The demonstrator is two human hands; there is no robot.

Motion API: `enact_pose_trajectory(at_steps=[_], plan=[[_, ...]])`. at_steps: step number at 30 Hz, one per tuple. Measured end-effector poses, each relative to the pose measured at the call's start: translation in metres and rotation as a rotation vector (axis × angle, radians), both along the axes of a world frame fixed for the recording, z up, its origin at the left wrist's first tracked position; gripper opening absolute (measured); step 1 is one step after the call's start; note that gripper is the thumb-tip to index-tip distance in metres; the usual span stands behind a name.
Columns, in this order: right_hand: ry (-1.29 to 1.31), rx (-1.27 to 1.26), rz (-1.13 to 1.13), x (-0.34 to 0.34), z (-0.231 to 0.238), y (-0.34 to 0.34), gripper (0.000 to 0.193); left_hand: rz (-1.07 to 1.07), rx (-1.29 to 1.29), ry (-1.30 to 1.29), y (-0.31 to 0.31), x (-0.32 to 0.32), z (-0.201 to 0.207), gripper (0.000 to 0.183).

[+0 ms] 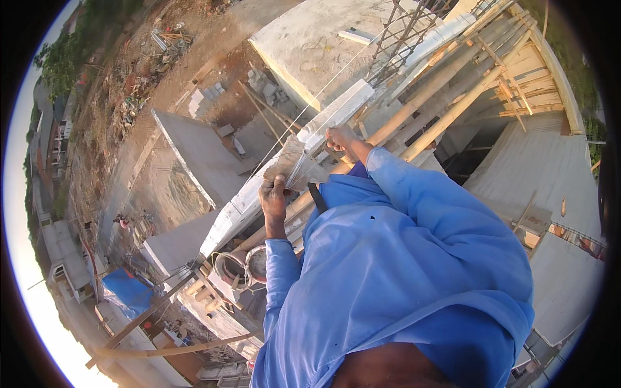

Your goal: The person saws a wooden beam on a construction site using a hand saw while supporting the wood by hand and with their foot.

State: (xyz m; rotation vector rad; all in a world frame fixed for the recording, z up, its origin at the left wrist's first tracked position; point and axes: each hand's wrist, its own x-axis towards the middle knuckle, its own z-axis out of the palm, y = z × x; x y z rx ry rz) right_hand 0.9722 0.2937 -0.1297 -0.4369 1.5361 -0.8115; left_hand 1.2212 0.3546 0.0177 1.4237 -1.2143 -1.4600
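My left hand [273,197] is closed on the lower edge of a rough, grey-white block piece [299,165], tilted over the wall top. Its exact material is hard to make out. My right hand [347,142] is curled into a fist on the far side of that piece, close to the wall; whatever it grips, if anything, is hidden. Beneath both hands runs a narrow wall of pale blocks [240,205], slanting from lower left to upper right. A thin taut string [336,76] stretches along the wall line.
Two buckets [231,268] stand beside my left forearm. Bamboo poles [440,126] run along the wall's right side. A steel rebar cage [404,35] rises at the top, near a flat concrete slab [304,45]. Left of the wall, the ground [162,168] lies far below.
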Motion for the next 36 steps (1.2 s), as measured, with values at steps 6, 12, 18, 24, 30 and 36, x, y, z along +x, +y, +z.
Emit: enact_pose_trajectory(at_steps=[6,12,18,24,30,36], plan=[[-0.052,0.045,0.04,0.01,0.035,-0.004,0.019,0.215,0.042,0.12,-0.016,-0.006,-0.001,0.03],[-0.061,0.03,0.133,0.026,0.049,-0.005,0.017,0.259,0.132,0.034,-0.041,0.002,-0.005,0.03],[-0.019,0.029,0.3,0.04,0.053,-0.011,0.014,0.207,-0.019,-0.315,-0.03,0.021,-0.025,0.032],[-0.138,-0.073,0.275,0.056,0.045,0.007,0.02,0.284,0.038,-0.684,-0.018,0.028,-0.061,0.031],[-0.088,0.119,0.416,0.059,0.04,0.041,0.012,0.918,0.479,0.253,0.012,0.004,-0.073,0.03],[-0.048,0.197,0.569,0.053,0.011,0.059,0.013,0.951,0.568,0.781,0.049,0.032,-0.087,0.027]])
